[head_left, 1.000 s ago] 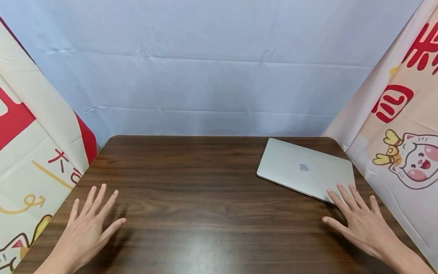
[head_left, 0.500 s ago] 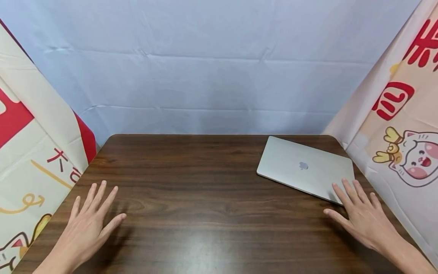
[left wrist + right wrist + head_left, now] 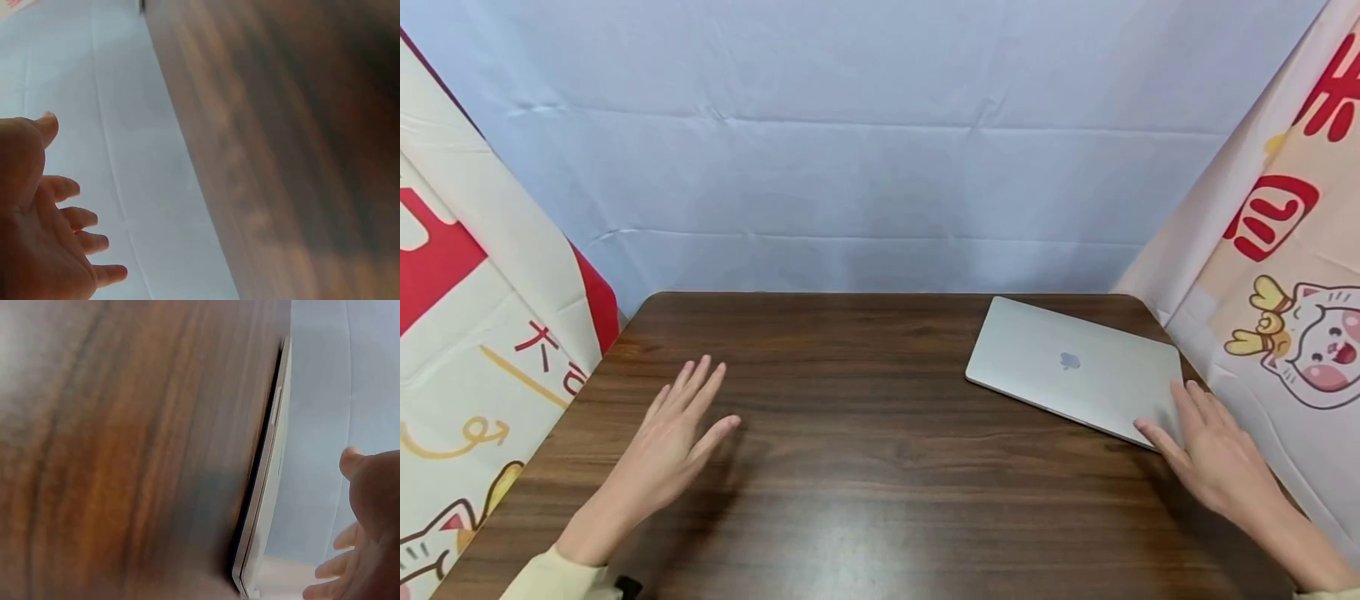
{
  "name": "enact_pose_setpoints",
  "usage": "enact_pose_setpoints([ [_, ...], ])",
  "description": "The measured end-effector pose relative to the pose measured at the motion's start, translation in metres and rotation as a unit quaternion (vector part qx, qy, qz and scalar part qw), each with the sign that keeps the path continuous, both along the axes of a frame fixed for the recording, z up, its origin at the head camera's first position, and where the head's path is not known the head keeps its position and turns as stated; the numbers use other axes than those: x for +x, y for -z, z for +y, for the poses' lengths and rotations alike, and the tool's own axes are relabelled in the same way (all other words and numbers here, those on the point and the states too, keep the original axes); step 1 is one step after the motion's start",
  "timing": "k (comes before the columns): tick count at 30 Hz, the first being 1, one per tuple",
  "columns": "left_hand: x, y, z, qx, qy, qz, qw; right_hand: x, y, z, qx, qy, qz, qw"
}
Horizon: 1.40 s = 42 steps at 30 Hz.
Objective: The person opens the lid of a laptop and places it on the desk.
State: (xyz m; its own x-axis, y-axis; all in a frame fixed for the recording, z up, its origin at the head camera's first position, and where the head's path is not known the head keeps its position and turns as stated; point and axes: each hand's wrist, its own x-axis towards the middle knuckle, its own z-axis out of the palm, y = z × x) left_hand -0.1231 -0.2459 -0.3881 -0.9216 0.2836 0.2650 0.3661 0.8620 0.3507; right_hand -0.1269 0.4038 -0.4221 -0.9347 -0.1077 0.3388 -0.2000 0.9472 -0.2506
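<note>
A closed silver laptop point(image 3: 1067, 362) lies at an angle on the right side of the dark wooden table point(image 3: 850, 400). My right hand point(image 3: 1217, 458) hovers by the laptop's near right corner, thumb apart and fingers straight, holding nothing. In the right wrist view the laptop point(image 3: 265, 475) shows edge-on, and the right hand point(image 3: 369, 531) is raised above it with a gap between. Over the left part of the table my left hand point(image 3: 666, 442) is held with straight fingers and nothing in it. The left wrist view shows that hand point(image 3: 50, 231) from the palm side, above the tabletop.
A pale blue cloth backdrop point(image 3: 850, 150) hangs behind the table's far edge. Printed cloths flank it, one on the left point(image 3: 475, 275) and one on the right point(image 3: 1292, 275). A cream sleeve point(image 3: 553, 575) and a small black item point(image 3: 628, 587) show at the left wrist.
My left hand has moved forward and to the right, bringing its sleeve into view. My right hand has shifted slightly right, its fingers closer together. The laptop stays in place.
</note>
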Motion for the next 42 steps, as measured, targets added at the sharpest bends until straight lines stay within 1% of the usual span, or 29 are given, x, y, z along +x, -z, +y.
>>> enact_pose_setpoints([
  [4,-0.019,-0.005,0.027,0.027,0.013,-0.025,0.9992,-0.007,-0.003,0.006,-0.045,0.014,-0.011,0.9988],
  [10,-0.046,-0.009,0.07,0.066,0.027,-0.059,0.9957,-0.019,-0.009,0.017,-0.082,0.044,-0.051,0.9943],
  [15,-0.066,-0.008,0.104,0.112,0.052,-0.088,0.9885,-0.025,-0.012,0.025,-0.101,0.065,-0.079,0.9896],
  [19,-0.083,-0.006,0.127,0.138,0.07,-0.101,0.9827,-0.028,-0.014,0.028,-0.109,0.076,-0.109,0.9851],
  [21,-0.092,-0.004,0.136,0.145,0.075,-0.108,0.9806,-0.03,-0.014,0.03,-0.111,0.08,-0.118,0.9836],
  [24,-0.103,-0.001,0.147,0.155,0.074,-0.121,0.9777,-0.032,-0.014,0.033,-0.109,0.08,-0.115,0.9841],
  [26,-0.107,0.0,0.154,0.158,0.071,-0.132,0.9759,-0.034,-0.014,0.034,-0.106,0.079,-0.11,0.9851],
  [30,-0.115,0.001,0.168,0.164,0.07,-0.141,0.9738,-0.035,-0.014,0.036,-0.104,0.082,-0.109,0.9852],
  [35,-0.124,0.002,0.186,0.165,0.078,-0.144,0.9726,-0.037,-0.014,0.038,-0.106,0.093,-0.125,0.982],
  [42,-0.134,0.004,0.211,0.16,0.089,-0.146,0.9724,-0.042,-0.013,0.041,-0.105,0.102,-0.132,0.9803],
])
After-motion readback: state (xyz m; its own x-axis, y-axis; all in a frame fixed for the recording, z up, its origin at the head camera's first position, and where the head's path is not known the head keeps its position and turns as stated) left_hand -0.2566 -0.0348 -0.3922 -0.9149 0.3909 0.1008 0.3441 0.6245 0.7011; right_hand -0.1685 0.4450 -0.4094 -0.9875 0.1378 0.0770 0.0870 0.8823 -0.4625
